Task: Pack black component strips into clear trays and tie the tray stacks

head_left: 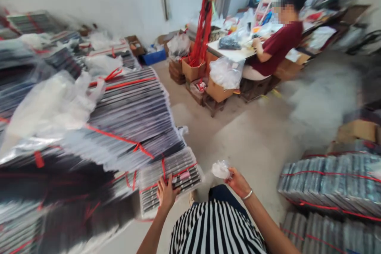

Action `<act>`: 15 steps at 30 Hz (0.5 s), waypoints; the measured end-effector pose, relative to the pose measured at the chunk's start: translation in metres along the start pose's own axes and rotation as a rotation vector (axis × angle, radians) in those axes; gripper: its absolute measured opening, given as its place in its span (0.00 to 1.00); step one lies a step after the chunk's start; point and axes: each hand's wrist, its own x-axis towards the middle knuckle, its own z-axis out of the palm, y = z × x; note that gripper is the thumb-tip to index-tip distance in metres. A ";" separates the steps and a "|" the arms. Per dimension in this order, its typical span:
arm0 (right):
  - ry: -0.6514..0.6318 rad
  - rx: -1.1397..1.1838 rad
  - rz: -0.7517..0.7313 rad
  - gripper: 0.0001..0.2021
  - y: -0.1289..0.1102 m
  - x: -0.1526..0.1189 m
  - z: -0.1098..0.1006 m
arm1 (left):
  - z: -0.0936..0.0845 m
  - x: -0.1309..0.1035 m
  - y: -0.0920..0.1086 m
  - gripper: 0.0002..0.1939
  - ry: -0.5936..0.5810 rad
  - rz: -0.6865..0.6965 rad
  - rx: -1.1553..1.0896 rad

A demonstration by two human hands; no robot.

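My left hand [167,192] rests with fingers spread on the near end of a see-through plastic tray [150,200], which is bound with red string. Rows of dark, slim items and a small pink patch show through the tray's top. In my right hand [239,184], the fingers are closed on a crumpled white, see-through plastic bag [220,170], held in the air to the right of the tray. A silvery bracelet circles the right wrist.
Stacked plastic trays [139,107] tied with red string fill the left, with a large plastic bag [56,103] on top. More bundles [324,184] stand at right. A co-worker [281,43] sits at a table [226,50] beyond cardboard boxes [218,90] and hanging red strings [204,27].
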 end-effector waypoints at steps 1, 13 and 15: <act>0.015 0.040 -0.002 0.04 -0.008 0.008 -0.003 | 0.005 0.002 0.000 0.34 0.010 0.003 0.034; -0.004 0.407 0.091 0.13 -0.243 0.179 0.045 | 0.041 0.028 0.021 0.32 0.069 -0.222 0.029; -0.153 0.423 0.040 0.12 -0.287 0.202 0.062 | 0.044 0.028 0.035 0.34 0.131 -0.329 -0.045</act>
